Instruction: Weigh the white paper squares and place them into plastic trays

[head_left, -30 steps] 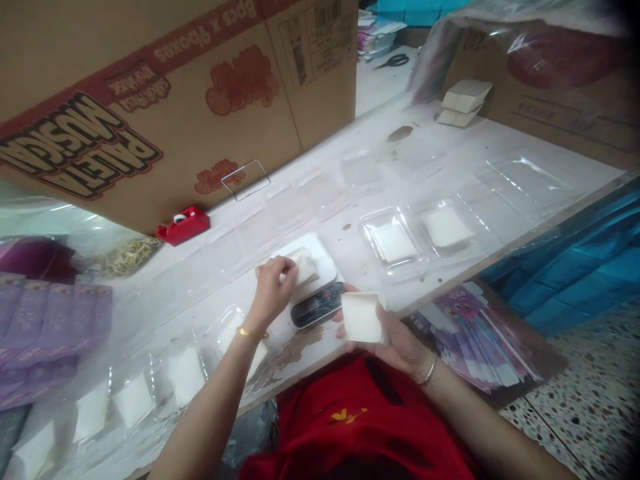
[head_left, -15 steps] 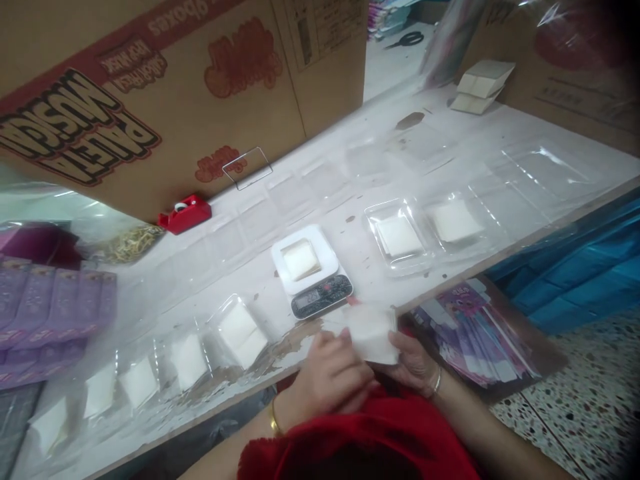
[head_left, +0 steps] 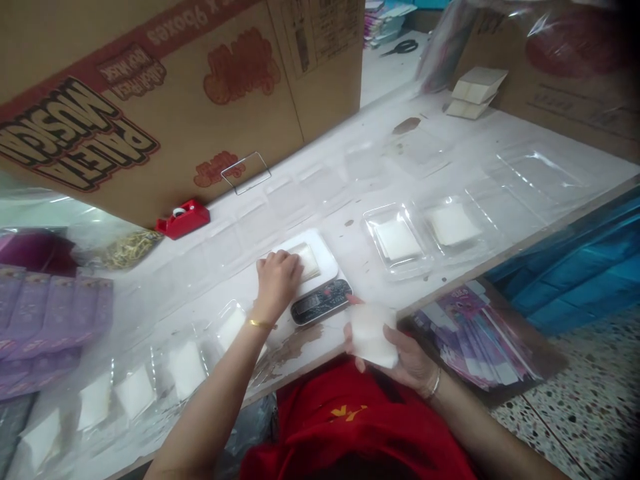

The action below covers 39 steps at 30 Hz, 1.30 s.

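My left hand (head_left: 276, 279) rests with fingers curled on a small stack of white square sheets (head_left: 309, 259) lying on the white platform of a small digital scale (head_left: 320, 301). My right hand (head_left: 400, 353) is held just off the near edge of the table and grips another stack of white sheets (head_left: 371, 335) in its fingers. Both wrists wear a thin bangle.
Clear plastic trays with white sheets (head_left: 397, 239) lie right of the scale, more trays (head_left: 185, 367) at the near left. A large cardboard box (head_left: 165, 93) stands behind, with a red tape dispenser (head_left: 183, 219). Purple packets (head_left: 45, 313) lie left, printed cards (head_left: 470, 333) below the table edge.
My left hand has left the stack in my right hand and reached forward onto the sheets on the scale. My right hand stays near the table edge with its stack.
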Available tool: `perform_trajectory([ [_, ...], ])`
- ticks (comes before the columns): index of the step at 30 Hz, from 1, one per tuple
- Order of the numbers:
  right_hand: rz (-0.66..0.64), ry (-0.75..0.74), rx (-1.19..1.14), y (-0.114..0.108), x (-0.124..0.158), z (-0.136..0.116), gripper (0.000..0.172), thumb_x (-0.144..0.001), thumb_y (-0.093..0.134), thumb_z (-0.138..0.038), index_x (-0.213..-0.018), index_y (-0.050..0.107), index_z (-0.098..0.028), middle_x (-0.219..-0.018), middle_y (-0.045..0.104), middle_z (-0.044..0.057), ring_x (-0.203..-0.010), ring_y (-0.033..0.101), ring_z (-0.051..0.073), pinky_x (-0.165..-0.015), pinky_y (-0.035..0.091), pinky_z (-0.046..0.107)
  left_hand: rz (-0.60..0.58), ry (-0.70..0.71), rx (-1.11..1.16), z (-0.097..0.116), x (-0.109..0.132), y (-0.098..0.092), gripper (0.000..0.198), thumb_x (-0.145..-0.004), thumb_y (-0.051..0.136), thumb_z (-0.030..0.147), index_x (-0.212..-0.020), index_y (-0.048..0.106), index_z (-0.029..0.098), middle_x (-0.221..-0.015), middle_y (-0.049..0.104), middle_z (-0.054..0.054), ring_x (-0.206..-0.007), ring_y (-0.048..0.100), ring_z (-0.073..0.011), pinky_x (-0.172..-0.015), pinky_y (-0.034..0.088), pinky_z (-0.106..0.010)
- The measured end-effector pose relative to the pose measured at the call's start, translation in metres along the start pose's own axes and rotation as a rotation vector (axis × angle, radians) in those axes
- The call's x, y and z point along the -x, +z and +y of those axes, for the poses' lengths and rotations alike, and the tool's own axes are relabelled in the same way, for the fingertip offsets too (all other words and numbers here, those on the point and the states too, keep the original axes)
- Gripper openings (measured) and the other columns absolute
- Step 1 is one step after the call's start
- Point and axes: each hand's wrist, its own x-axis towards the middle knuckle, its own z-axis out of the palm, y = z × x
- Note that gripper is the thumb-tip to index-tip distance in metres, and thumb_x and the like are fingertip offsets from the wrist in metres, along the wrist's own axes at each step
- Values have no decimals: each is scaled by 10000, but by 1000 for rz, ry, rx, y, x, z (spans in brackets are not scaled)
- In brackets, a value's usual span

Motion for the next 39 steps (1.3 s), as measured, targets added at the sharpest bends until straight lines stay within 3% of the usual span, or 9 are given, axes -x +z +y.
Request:
perform_trajectory([
  [8,40,17,-25,-2,-5,2,814,-813,733,-396,-1492,305,-258,-1040,679,105,-862,667,240,-646,544,328,3,-26,-82,5,-6,8,220,-926,462,178,-739,578,186,-801,657,-88,-832,540,-263,-723,278,-401],
  [11,74,-19,-22,-1,-7,2,769,-841,707,-384,-1486,310,-251,-1031,692,103,-876,678,245,-668,553,343,-34,-102,87,2,-6,-1,179,-906,479,172,-744,555,189,-797,655,-59,-820,559,-243,-770,312,-406],
  [14,87,-34,-20,1,-9,2,746,-842,706,-425,-1466,341,-242,-1063,704,115,-928,689,265,-720,565,379,-22,-117,339,16,10,-20,140,-921,490,218,-797,552,204,-824,657,-18,-808,573,-205,-837,341,-404],
  [19,33,2,-119,-1,-8,8,738,-748,740,-594,-1343,515,-219,-1221,666,113,-1067,649,265,-891,536,401,-50,220,432,76,65,-39,73,-930,509,197,-914,579,209,-823,645,-34,-827,555,-203,-798,341,-385],
  [23,4,90,-135,-10,2,12,789,-741,790,-464,-1416,460,-223,-1161,678,91,-1024,654,222,-895,533,334,1,453,476,97,95,-41,147,-884,566,138,-1023,586,185,-774,639,-39,-719,518,-180,-723,334,-368],
  [26,-5,145,-60,-17,10,12,782,-783,760,-346,-1464,393,-228,-1066,694,100,-895,686,234,-730,575,337,44,472,514,82,100,-45,161,-867,565,94,-999,592,183,-741,635,-27,-693,518,-165,-703,338,-355],
  [29,-9,146,-20,-18,13,9,799,-798,743,-297,-1490,346,-238,-1005,700,96,-847,697,227,-651,568,296,73,406,466,54,91,-48,131,-867,579,93,-951,606,189,-726,628,-11,-678,528,-154,-710,351,-350],
  [34,-36,155,13,-11,11,6,848,-777,756,-297,-1502,323,-223,-999,705,111,-842,703,229,-627,570,275,156,106,366,6,49,-40,147,-922,565,216,-1053,632,212,-819,650,-15,-783,592,-173,-750,409,-337],
  [39,-32,158,28,-11,11,7,809,-806,717,-272,-1506,315,-226,-1011,704,121,-844,701,236,-621,579,294,62,-31,281,-23,6,-26,247,-925,543,299,-1136,626,202,-1074,637,-71,-945,615,-214,-903,398,-400],
])
